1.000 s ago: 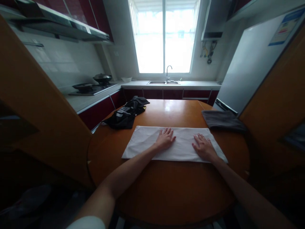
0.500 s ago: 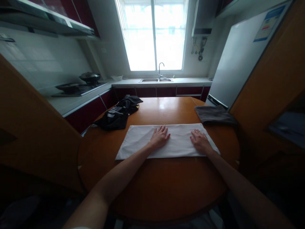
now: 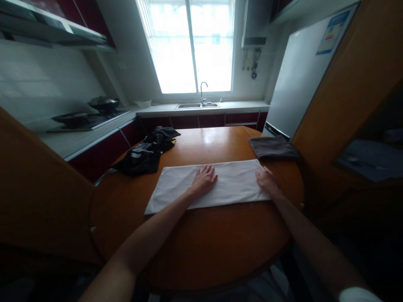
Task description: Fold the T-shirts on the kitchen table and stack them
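Note:
A white cloth (image 3: 233, 184), folded into a long flat rectangle, lies across the near half of the round wooden table. My left hand (image 3: 204, 179) rests palm down on the cloth's middle, fingers spread. At the cloth's right edge is my right hand (image 3: 267, 180), its thumb side on the cloth and its fingers slightly bent and apart. It covers part of that edge, and what lies under the fingertips is hidden.
A crumpled black garment (image 3: 146, 152) lies at the table's (image 3: 214, 247) far left. A folded dark grey cloth (image 3: 273, 148) sits at the far right. Behind stand a counter with a sink (image 3: 189, 106), a stove with a lidded pan (image 3: 103, 103), and a fridge (image 3: 299, 75).
My right hand has slid rightward from the cloth's top onto its right edge, fingers more bent. My left hand stays flat in place on the cloth. The whole view has shifted and tilted slightly.

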Demonstrator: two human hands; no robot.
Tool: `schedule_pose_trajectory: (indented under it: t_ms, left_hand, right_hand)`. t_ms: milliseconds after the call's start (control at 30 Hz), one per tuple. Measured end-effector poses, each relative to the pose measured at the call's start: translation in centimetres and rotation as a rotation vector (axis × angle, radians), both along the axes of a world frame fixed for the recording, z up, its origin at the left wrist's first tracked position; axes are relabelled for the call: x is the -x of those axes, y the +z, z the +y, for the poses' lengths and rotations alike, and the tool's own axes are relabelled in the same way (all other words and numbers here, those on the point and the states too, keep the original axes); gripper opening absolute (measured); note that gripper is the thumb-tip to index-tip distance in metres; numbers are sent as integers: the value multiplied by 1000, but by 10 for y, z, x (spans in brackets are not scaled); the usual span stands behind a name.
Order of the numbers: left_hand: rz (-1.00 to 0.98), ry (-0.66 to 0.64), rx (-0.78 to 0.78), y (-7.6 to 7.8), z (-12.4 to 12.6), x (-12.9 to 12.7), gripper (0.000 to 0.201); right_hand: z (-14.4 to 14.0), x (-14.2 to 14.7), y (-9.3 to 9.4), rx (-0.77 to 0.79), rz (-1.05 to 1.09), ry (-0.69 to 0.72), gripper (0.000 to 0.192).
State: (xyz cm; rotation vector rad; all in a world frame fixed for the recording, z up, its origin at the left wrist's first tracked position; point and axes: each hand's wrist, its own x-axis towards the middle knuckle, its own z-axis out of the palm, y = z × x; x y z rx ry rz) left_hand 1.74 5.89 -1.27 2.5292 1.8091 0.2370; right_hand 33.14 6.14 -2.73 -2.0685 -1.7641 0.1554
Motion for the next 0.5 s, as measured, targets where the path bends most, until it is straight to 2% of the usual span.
schedule_pose_trajectory:
  t_ms: [267,400,500]
  left_hand:
    - [-9,-4,0,0,4,1,58]
    - [-14,-4,1,-3,7,2,58]
    - [-13,-11,6,-4,7,2,58]
  right_hand:
    - [1,-23,15,-97,143,-86,36]
    - [6,-26,17,-80,193,-86,28]
    - [15,-29,19,-24,312,-77,20]
